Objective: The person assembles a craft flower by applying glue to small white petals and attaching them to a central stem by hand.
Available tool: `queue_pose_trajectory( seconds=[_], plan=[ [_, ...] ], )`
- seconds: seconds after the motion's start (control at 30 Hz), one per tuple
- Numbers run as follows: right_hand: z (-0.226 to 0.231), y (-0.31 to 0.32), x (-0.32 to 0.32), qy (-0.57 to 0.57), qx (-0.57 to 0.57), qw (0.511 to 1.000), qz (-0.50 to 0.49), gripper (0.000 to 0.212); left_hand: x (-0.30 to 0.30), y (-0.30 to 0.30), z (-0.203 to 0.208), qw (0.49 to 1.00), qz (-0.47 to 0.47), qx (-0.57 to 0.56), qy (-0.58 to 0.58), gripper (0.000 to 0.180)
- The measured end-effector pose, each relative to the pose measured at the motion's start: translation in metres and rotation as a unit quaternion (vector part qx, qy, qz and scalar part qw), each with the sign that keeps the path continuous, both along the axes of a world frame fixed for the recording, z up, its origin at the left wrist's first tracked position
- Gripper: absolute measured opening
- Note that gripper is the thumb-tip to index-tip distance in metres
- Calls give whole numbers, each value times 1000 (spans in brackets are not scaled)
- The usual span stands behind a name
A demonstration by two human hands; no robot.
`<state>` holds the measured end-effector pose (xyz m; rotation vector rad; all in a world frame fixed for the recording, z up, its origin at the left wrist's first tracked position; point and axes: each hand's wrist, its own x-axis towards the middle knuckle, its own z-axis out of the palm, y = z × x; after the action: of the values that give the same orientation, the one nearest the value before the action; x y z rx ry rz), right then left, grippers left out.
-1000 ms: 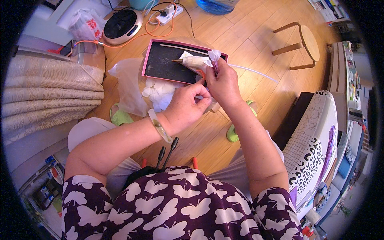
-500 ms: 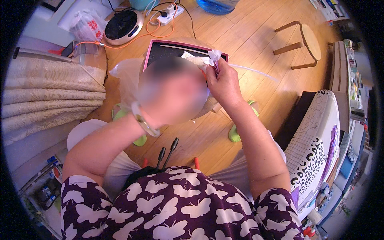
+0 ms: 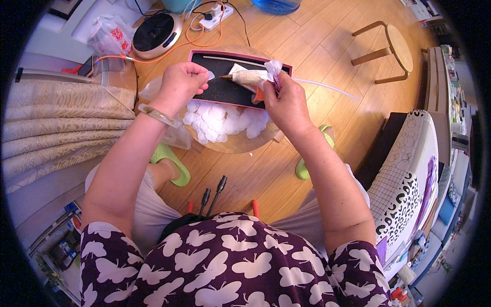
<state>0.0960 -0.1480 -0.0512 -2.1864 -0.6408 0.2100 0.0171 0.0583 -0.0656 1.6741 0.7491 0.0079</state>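
Observation:
My left hand [image 3: 183,83] is closed in a pinch on a small, thin white petal [image 3: 210,75], held above the left part of a black tray [image 3: 220,93] with a pink rim. Between the fingers of my right hand [image 3: 286,97] is a small artificial flower [image 3: 274,70], white on top and purple below. A whitish glue tube [image 3: 249,77] with a pointed brown nozzle lies over the tray, its nozzle toward my left hand. Beside my right fingers, an orange handle [image 3: 258,95] shows in part. Many loose white petals [image 3: 217,122] are heaped just in front of the tray.
Tray and petals rest on a round wooden stool [image 3: 230,147] between my feet in green slippers [image 3: 171,163]. A clear plastic bag [image 3: 179,135] hangs at its left. Farther off are a robot vacuum [image 3: 157,35], a power strip [image 3: 217,17] with cords, and another wooden stool [image 3: 399,47].
My left hand has moved up and left, from over the petal heap to above the tray, with a petal in its fingers. The right hand has stayed nearly still.

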Motion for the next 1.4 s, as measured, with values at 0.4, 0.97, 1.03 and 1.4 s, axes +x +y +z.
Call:
queue_pose_trajectory(
  seconds=[0.4,0.97,1.03,1.4],
  plan=[
    [6,1,-1,17,-1,1000,2,12,5,-10,-9,1000,-11,1,20,10],
    [3,1,-1,10,4,1000,-1,12,5,-12,-3,999,7,-51,9,10],
    [4,2,-2,17,5,1000,-4,12,4,-11,-4,997,22,-74,-10,10],
    [3,1,-1,13,3,1000,-2,13,2,-4,-6,1000,8,-4,-10,9]
  ],
)
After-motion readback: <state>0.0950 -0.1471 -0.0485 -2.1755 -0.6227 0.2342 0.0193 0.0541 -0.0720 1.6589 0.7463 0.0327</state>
